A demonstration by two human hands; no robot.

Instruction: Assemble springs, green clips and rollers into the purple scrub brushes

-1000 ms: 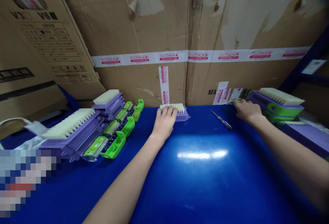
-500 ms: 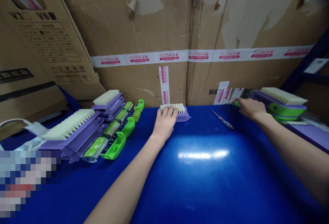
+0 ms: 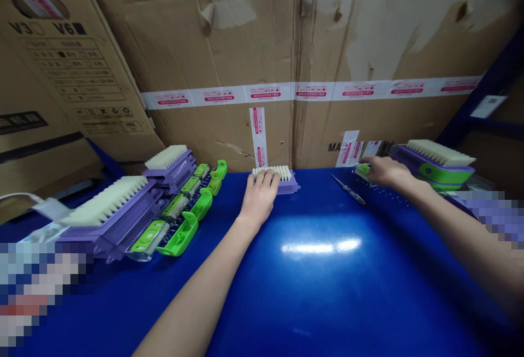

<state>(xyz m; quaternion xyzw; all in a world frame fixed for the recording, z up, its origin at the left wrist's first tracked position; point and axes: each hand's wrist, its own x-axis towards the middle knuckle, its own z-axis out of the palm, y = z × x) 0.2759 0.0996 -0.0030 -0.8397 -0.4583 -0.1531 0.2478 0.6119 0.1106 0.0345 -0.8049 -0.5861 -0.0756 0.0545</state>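
Purple brush [image 3: 290,185] at worktop's [image 3: 311,297] back edge; left hand [image 3: 259,196] on bristles, fingers slightly spread. Right hand [image 3: 387,172] at green-topped piece [image 3: 362,170]; cannot tell whether fingers pinch.

Workshop-type spot, blue worktable [image 3: 311,291], cardbd boxes [image 3: 229,35], screwdriver [image 3: 349,189]

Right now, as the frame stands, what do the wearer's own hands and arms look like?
The left hand and right hand wear no visible gloves, rings or watch. Both forearms are sleeveless as far as they show, without cables.
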